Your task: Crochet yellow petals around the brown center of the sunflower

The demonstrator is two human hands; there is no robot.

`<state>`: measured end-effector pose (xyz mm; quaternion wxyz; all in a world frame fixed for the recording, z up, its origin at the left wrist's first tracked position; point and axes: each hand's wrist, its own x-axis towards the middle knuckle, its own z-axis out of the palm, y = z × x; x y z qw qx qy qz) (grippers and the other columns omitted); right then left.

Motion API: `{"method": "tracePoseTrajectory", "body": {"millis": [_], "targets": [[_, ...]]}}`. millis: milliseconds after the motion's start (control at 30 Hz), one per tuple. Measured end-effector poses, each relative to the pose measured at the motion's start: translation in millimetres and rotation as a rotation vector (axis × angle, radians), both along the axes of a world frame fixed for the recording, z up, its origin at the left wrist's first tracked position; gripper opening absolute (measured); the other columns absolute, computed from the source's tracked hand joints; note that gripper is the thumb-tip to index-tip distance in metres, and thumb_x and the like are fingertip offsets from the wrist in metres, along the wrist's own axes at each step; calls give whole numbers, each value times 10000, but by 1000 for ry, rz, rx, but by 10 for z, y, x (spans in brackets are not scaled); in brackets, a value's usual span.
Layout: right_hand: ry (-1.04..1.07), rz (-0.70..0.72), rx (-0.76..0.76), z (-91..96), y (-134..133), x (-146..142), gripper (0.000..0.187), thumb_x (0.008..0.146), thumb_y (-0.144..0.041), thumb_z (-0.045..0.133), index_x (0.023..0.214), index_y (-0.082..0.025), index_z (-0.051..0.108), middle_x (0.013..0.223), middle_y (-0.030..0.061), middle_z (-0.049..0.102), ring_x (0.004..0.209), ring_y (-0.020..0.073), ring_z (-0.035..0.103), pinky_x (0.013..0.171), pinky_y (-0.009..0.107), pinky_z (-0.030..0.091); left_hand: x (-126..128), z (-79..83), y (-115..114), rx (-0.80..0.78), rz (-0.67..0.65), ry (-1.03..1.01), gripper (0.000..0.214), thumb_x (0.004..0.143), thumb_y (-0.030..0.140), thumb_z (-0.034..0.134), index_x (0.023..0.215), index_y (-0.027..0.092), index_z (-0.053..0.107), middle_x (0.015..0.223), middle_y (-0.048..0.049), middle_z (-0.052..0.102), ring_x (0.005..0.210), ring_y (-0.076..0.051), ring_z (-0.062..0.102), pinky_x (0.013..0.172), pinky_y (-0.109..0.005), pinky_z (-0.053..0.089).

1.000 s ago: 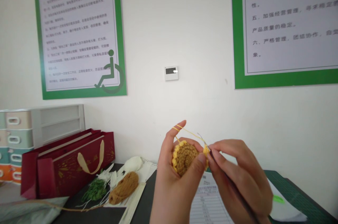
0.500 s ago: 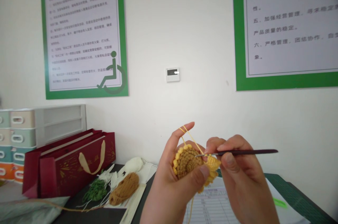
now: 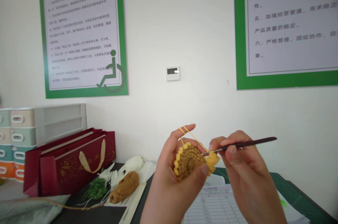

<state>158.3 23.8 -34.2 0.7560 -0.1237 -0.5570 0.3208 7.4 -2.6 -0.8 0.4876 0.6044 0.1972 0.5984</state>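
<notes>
My left hand [image 3: 174, 178] grips a round crochet piece [image 3: 190, 160], brown in the middle with a bumpy yellow edge. Its thumb presses on the front, and yellow yarn [image 3: 195, 136] loops over the raised index finger. In my right hand [image 3: 245, 171] is a crochet hook [image 3: 249, 143] with a dark handle, held like a pen and tilted up to the right. The hook's metal tip meets the piece near its right edge. Yellow stitches [image 3: 212, 160] stick out there, next to my right fingertips. My left thumb hides part of the lower edge.
Printed sheets [image 3: 211, 203] lie under my hands on a green cutting mat [image 3: 295, 192]. To the left are a brown yarn skein [image 3: 124, 187], green yarn [image 3: 95, 188], white yarn [image 3: 133, 165], a dark red gift bag [image 3: 76, 167] and stacked drawers [image 3: 23, 136]. A wall stands behind.
The hook's handle end has tilted upward, and its tip has shifted slightly right. My right hand has turned with it. The crochet piece shows more of its brown face.
</notes>
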Motion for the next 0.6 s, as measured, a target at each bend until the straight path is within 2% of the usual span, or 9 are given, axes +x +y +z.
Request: {"method": "tracePoseTrajectory", "body": {"millis": [200, 433, 600], "targets": [[9, -28, -2, 20, -29, -12, 115, 995, -363, 630, 930, -272, 654, 858, 4, 751, 815, 137, 683, 750, 242, 554, -6, -13, 16, -32, -3, 14, 650, 795, 218, 838, 1381, 254, 561, 956, -17, 695, 721, -131, 578, 636, -257, 451], [-41, -45, 77, 18, -30, 61, 108, 1011, -336, 609, 946, -262, 652, 850, 9, 754, 821, 128, 686, 762, 227, 538, -22, 10, 8, -95, -27, -17, 638, 793, 199, 844, 1374, 236, 583, 968, -31, 715, 746, -133, 585, 660, -247, 447], [-186, -33, 230, 19, -4, 200, 86, 1037, -262, 559, 1030, -269, 645, 896, 16, 744, 849, 141, 703, 754, 253, 562, -19, 7, 9, -84, -32, -25, 595, 796, 187, 842, 1345, 231, 618, 956, -25, 714, 734, -119, 571, 653, -231, 439]]}}
